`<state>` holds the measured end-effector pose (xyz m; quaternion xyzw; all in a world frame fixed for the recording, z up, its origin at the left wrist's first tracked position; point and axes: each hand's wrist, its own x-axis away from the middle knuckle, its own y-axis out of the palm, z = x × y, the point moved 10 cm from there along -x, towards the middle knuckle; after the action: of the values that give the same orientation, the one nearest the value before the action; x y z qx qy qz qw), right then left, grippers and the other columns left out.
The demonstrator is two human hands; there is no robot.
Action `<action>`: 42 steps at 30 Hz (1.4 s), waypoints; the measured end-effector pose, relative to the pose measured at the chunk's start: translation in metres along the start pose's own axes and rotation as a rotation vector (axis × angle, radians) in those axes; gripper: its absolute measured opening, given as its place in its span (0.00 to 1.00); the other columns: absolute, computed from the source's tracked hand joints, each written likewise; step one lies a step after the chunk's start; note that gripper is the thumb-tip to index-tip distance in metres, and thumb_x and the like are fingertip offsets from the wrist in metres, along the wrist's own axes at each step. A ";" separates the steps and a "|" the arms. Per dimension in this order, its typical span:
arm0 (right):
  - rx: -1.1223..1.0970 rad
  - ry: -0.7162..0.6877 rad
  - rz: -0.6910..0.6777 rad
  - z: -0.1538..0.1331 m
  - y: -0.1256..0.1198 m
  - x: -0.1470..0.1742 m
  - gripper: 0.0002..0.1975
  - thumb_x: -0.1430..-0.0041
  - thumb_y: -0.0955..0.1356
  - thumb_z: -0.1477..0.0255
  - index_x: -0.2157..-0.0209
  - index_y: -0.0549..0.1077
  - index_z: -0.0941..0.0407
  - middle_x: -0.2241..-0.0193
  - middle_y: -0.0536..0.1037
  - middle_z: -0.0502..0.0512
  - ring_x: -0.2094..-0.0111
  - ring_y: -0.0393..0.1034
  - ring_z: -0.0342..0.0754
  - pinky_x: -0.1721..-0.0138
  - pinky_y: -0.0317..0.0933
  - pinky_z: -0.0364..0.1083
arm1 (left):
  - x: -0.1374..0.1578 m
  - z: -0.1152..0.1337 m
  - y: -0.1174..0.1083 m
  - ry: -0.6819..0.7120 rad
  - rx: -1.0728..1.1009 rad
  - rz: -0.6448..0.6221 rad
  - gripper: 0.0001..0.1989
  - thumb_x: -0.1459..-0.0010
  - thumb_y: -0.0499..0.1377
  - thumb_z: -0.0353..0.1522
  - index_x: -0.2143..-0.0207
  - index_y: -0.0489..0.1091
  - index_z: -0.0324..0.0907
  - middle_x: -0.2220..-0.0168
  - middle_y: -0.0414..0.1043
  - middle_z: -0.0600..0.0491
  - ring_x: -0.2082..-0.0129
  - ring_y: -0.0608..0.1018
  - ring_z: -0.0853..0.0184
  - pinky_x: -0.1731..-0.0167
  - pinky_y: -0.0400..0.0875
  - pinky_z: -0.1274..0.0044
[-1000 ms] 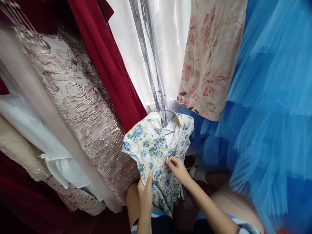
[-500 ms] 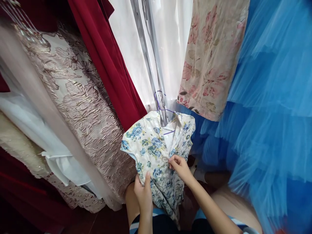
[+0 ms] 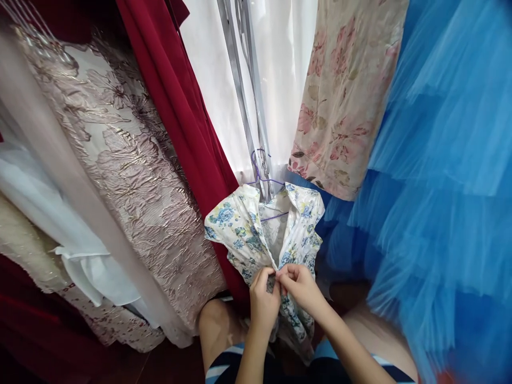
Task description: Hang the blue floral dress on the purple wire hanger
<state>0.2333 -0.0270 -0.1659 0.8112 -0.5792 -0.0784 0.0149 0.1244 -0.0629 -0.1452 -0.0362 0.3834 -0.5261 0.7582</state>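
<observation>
Floral blouse hangs off a purple hanger by the metal stand, in front of the person's legs. Hanger carries the shoulders, presumably so both hands are free for the front. Left hand and right hand meet below the neck opening, fingers pinching the front edges, likely to line them up. Can't tell what's under the fingertips. Neckline gapes above. Red cloth crowds the left side, blue tulle is near on the right; elbow room is mostly over the legs.
</observation>
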 end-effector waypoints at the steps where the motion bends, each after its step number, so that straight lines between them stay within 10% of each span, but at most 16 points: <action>1: -0.030 0.009 0.007 -0.004 -0.001 -0.002 0.13 0.44 0.68 0.64 0.77 0.69 0.57 0.86 0.69 0.48 0.83 0.60 0.42 0.77 0.52 0.42 | 0.000 0.002 0.000 0.008 0.006 -0.006 0.06 0.37 0.55 0.32 0.68 0.68 0.42 0.70 0.73 0.52 0.67 0.75 0.65 0.63 0.69 0.76; 16: -0.051 -0.286 0.253 -0.166 -0.015 -0.135 0.14 0.48 0.68 0.65 0.80 0.71 0.60 0.87 0.67 0.48 0.85 0.53 0.38 0.81 0.44 0.40 | 0.002 -0.019 0.025 -0.018 0.043 -0.142 0.06 0.40 0.55 0.32 0.70 0.69 0.41 0.72 0.73 0.52 0.68 0.77 0.63 0.65 0.69 0.74; 20: 0.026 -0.327 0.184 -0.164 -0.009 -0.128 0.13 0.46 0.67 0.64 0.73 0.74 0.61 0.86 0.70 0.48 0.84 0.56 0.39 0.81 0.47 0.40 | -0.033 -0.014 -0.004 0.002 0.095 -0.082 0.10 0.39 0.58 0.35 0.57 0.73 0.41 0.63 0.76 0.48 0.64 0.77 0.63 0.60 0.71 0.73; 26: 0.031 -0.395 0.159 -0.166 -0.015 -0.118 0.11 0.45 0.66 0.66 0.73 0.72 0.59 0.87 0.68 0.46 0.84 0.57 0.40 0.80 0.49 0.40 | -0.142 0.074 -0.066 0.220 0.023 0.016 0.23 0.33 0.51 0.37 0.37 0.60 0.44 0.68 0.74 0.53 0.68 0.76 0.67 0.61 0.70 0.76; 32: 0.046 -0.434 0.148 -0.167 -0.019 -0.119 0.10 0.44 0.66 0.65 0.74 0.68 0.58 0.87 0.67 0.45 0.84 0.59 0.40 0.79 0.51 0.40 | -0.194 0.112 -0.055 0.358 -0.326 -0.075 0.11 0.33 0.52 0.36 0.60 0.74 0.44 0.74 0.72 0.53 0.74 0.74 0.65 0.70 0.63 0.77; 42: -0.032 -0.389 0.187 -0.140 -0.013 -0.128 0.13 0.45 0.66 0.64 0.78 0.63 0.56 0.86 0.61 0.44 0.83 0.51 0.38 0.80 0.45 0.40 | -0.189 0.104 -0.057 0.318 -0.341 -0.100 0.09 0.36 0.54 0.36 0.65 0.71 0.43 0.76 0.71 0.55 0.75 0.73 0.66 0.72 0.61 0.78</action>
<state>0.2252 0.0885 -0.0153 0.7232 -0.6426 -0.2411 -0.0770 0.1163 0.0315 0.0562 -0.0992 0.5790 -0.4900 0.6441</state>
